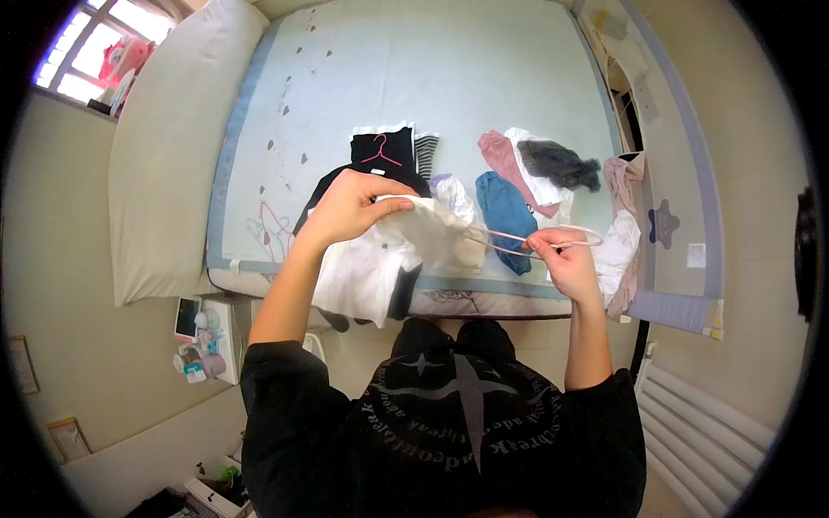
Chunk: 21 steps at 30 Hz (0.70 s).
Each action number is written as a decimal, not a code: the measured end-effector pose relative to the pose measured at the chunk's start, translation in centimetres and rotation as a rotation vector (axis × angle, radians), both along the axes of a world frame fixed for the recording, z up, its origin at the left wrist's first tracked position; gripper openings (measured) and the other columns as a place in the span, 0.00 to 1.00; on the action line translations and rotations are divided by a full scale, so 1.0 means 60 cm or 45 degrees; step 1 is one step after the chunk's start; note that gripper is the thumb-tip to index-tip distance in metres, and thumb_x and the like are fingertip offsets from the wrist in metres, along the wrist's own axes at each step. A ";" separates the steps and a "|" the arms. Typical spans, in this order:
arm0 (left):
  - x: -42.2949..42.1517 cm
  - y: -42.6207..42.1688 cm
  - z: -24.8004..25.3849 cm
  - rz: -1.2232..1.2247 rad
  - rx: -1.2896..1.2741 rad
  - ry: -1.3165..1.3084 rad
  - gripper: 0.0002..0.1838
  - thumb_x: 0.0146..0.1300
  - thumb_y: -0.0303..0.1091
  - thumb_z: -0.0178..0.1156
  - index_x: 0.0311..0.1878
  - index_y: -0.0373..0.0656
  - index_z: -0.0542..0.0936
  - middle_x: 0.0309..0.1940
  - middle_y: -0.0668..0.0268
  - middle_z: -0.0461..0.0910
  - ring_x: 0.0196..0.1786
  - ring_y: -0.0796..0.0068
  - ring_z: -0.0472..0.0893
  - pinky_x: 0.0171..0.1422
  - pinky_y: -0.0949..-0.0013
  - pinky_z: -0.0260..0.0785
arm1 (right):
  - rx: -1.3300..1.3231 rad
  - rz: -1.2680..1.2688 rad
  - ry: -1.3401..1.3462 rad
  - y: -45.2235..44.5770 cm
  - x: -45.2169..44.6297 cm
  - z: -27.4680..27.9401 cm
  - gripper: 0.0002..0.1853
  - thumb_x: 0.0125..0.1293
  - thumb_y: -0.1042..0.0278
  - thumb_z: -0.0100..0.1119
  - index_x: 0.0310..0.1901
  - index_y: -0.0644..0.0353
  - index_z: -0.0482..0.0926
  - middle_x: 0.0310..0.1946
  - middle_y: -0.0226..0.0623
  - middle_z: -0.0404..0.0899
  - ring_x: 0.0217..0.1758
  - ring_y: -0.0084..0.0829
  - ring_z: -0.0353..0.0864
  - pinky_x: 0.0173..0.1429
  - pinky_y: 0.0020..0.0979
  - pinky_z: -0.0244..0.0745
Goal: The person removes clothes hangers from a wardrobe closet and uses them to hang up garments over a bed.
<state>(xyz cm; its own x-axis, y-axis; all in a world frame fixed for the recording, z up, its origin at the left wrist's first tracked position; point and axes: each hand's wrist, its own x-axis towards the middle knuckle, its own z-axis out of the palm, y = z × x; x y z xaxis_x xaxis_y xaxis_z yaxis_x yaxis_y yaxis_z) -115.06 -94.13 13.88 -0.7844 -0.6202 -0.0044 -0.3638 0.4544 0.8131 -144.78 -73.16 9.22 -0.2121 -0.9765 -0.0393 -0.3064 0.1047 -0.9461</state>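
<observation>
My left hand (358, 205) pinches the edge of a white garment (423, 229), which hangs over the front edge of the bed. My right hand (563, 256) is closed on a pale pink hanger (509, 237), whose far end reaches to the garment's right side; how much of it lies inside the cloth I cannot tell. Beneath my left forearm and the garment lies more white clothing (358, 272) with dark parts. Just behind my left hand are a black garment (332, 186) and a folded black piece with a pink hanger (381, 151) on top.
Right of centre on the bed (432, 69) lie blue (503, 211), pink (509, 160) and dark grey (561, 164) clothes. More clothes hang by the bed rail (704, 198). Several hangers (275, 226) lie at the left. A bedside cabinet (233, 332) stands front left, a white radiator (699, 432) front right.
</observation>
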 end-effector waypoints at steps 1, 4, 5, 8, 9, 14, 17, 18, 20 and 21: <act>-0.001 0.001 0.001 -0.003 0.009 -0.005 0.12 0.63 0.40 0.70 0.44 0.43 0.89 0.37 0.60 0.89 0.36 0.65 0.86 0.43 0.70 0.76 | -0.014 -0.007 -0.001 -0.001 0.000 0.000 0.09 0.69 0.72 0.63 0.35 0.69 0.86 0.28 0.36 0.86 0.31 0.22 0.79 0.38 0.26 0.74; -0.007 0.006 -0.002 -0.021 -0.010 -0.012 0.12 0.63 0.40 0.70 0.44 0.43 0.89 0.37 0.60 0.89 0.36 0.65 0.86 0.43 0.70 0.76 | -0.038 -0.010 -0.040 -0.001 -0.001 -0.001 0.08 0.68 0.72 0.63 0.35 0.69 0.86 0.27 0.35 0.85 0.31 0.22 0.78 0.37 0.27 0.73; -0.010 0.008 -0.006 -0.036 -0.046 -0.005 0.12 0.63 0.39 0.70 0.44 0.43 0.89 0.37 0.60 0.89 0.36 0.65 0.86 0.44 0.70 0.76 | -0.043 -0.007 -0.059 -0.001 -0.002 -0.001 0.08 0.68 0.72 0.63 0.35 0.69 0.86 0.27 0.35 0.84 0.30 0.22 0.78 0.37 0.26 0.73; -0.008 0.006 -0.006 -0.018 -0.100 0.032 0.11 0.63 0.39 0.70 0.43 0.43 0.89 0.37 0.60 0.89 0.36 0.65 0.86 0.44 0.70 0.76 | 0.004 0.019 -0.042 0.002 -0.011 -0.013 0.08 0.68 0.73 0.63 0.35 0.70 0.86 0.28 0.36 0.85 0.31 0.22 0.78 0.37 0.26 0.73; -0.008 0.004 -0.005 -0.002 -0.108 0.049 0.11 0.63 0.39 0.70 0.43 0.43 0.89 0.37 0.60 0.89 0.36 0.65 0.86 0.44 0.70 0.76 | 0.006 0.020 -0.036 0.002 -0.012 -0.012 0.08 0.68 0.73 0.63 0.35 0.69 0.86 0.28 0.36 0.86 0.31 0.22 0.79 0.37 0.26 0.73; -0.011 0.009 0.002 -0.049 -0.101 0.051 0.11 0.62 0.39 0.70 0.43 0.43 0.89 0.37 0.60 0.89 0.37 0.65 0.87 0.43 0.69 0.77 | -0.015 0.025 -0.045 0.004 -0.014 -0.007 0.08 0.68 0.73 0.63 0.36 0.69 0.87 0.29 0.36 0.87 0.32 0.22 0.80 0.38 0.26 0.74; -0.015 0.011 -0.002 -0.066 -0.161 0.025 0.10 0.62 0.35 0.70 0.43 0.41 0.89 0.37 0.60 0.89 0.37 0.68 0.87 0.43 0.69 0.77 | -0.034 0.039 -0.091 0.004 -0.015 -0.011 0.08 0.69 0.72 0.63 0.37 0.69 0.87 0.30 0.36 0.87 0.33 0.22 0.80 0.39 0.26 0.74; -0.016 0.011 -0.004 -0.064 -0.198 0.013 0.09 0.62 0.34 0.70 0.43 0.40 0.89 0.36 0.60 0.89 0.36 0.70 0.87 0.43 0.69 0.77 | -0.030 0.033 -0.113 0.005 -0.014 -0.012 0.08 0.69 0.72 0.63 0.37 0.69 0.87 0.30 0.36 0.87 0.33 0.22 0.80 0.39 0.26 0.74; -0.018 0.016 -0.002 -0.073 -0.136 0.014 0.09 0.62 0.33 0.69 0.43 0.40 0.89 0.36 0.60 0.89 0.36 0.70 0.87 0.43 0.69 0.77 | -0.023 0.019 -0.155 0.006 -0.014 -0.014 0.08 0.69 0.72 0.63 0.37 0.70 0.87 0.30 0.35 0.87 0.33 0.22 0.80 0.40 0.26 0.75; -0.018 0.017 -0.001 -0.078 -0.104 0.015 0.09 0.62 0.33 0.69 0.43 0.40 0.89 0.36 0.60 0.89 0.36 0.69 0.87 0.43 0.69 0.77 | -0.016 0.012 -0.166 0.005 -0.013 -0.012 0.09 0.69 0.72 0.63 0.37 0.70 0.87 0.31 0.35 0.87 0.34 0.22 0.80 0.40 0.25 0.75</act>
<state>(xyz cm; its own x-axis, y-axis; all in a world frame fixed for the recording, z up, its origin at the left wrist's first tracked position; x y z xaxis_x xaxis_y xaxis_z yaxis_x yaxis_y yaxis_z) -116.17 -93.08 13.80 -0.8208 -0.5687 0.0538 -0.3237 0.5407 0.7764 -145.55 -72.85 8.48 -0.1967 -0.9790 -0.0536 -0.1819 0.0901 -0.9792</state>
